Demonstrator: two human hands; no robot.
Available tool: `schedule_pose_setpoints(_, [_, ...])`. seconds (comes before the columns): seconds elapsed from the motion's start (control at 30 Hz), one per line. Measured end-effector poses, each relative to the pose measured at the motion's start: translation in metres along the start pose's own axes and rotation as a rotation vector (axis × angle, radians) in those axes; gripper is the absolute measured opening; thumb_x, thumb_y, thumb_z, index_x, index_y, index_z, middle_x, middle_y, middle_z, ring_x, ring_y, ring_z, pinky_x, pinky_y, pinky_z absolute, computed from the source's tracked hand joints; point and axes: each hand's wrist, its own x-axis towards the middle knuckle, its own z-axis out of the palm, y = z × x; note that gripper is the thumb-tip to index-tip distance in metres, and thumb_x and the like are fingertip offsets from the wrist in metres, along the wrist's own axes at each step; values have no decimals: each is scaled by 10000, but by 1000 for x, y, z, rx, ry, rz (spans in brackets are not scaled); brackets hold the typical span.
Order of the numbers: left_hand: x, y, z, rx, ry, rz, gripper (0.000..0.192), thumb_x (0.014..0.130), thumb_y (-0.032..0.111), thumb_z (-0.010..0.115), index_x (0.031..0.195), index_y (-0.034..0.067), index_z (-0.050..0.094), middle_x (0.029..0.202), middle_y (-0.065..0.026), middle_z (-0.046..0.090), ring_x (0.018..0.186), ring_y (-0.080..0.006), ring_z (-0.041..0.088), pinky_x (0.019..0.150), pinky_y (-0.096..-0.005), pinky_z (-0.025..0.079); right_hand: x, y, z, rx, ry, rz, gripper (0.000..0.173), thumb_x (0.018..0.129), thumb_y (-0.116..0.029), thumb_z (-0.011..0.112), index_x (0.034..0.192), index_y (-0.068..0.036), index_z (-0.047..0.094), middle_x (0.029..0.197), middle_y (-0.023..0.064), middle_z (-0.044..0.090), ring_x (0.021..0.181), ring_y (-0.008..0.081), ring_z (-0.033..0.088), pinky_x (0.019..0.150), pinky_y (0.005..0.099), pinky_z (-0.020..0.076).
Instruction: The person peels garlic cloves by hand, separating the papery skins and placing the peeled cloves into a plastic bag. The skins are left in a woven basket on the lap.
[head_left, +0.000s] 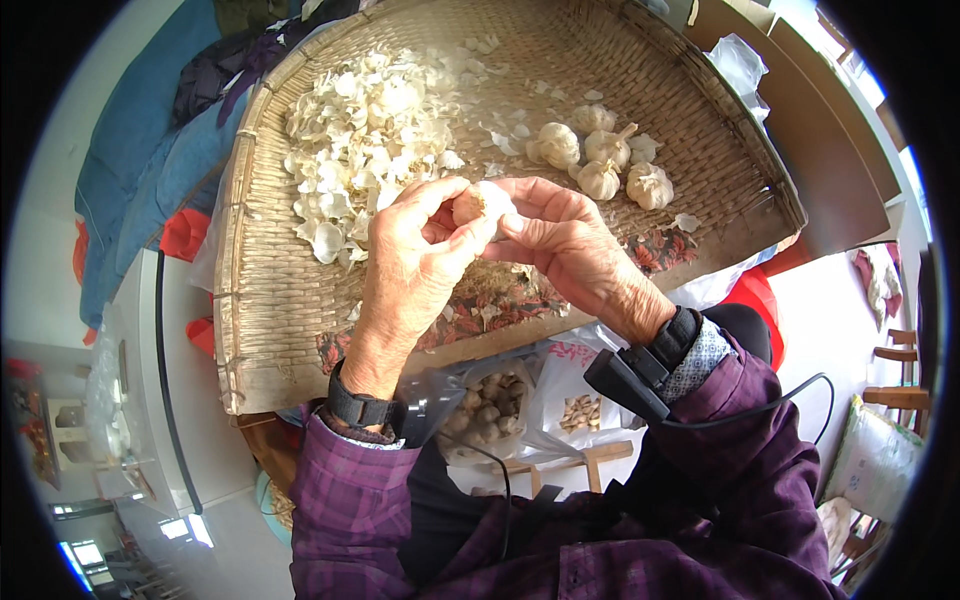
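Observation:
Both hands meet over a large woven wicker tray (255, 300). My left hand (424, 251) grips a garlic bulb (474, 204) between thumb and fingers. From the other side, my right hand (562, 240) pinches the white papery skin of the same bulb with thumb and fingers. Behind the left hand lies a big heap of loose garlic skins (367, 127). Several whole garlic bulbs (598, 178) rest in a cluster beyond the right hand. Crumbs and bits of skin lie below the hands, near a dark cloth strip with red leaves (664, 251) along the tray's near edge.
Beneath the tray's near edge hang a plastic bag of garlic bulbs (491, 409) and a white bag of cloves (581, 412). Cardboard (810, 127) leans at the right. A white cabinet (202, 390) stands at the left. Cables run from devices strapped on both wrists.

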Motion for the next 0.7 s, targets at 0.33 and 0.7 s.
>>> schedule_pose_setpoints(0.33, [0,10,1,-328,20,-87,278,828,27,685,1078,-55,597,944,-88,658,828,-116,637,731,-242,537,2,-6,-1,81,1,-18,285,954,-59,545,1211,57,504,1144,140,596,1027,240,624,924,410,549])
schedule_pose_setpoints(0.7, [5,8,9,-283,115,-38,242,808,73,730,994,-65,663,879,-75,674,790,-100,629,709,-229,521,4,0,2,60,-78,-139,449,888,-36,644,1299,-43,464,1179,98,578,1114,198,559,1027,384,456])
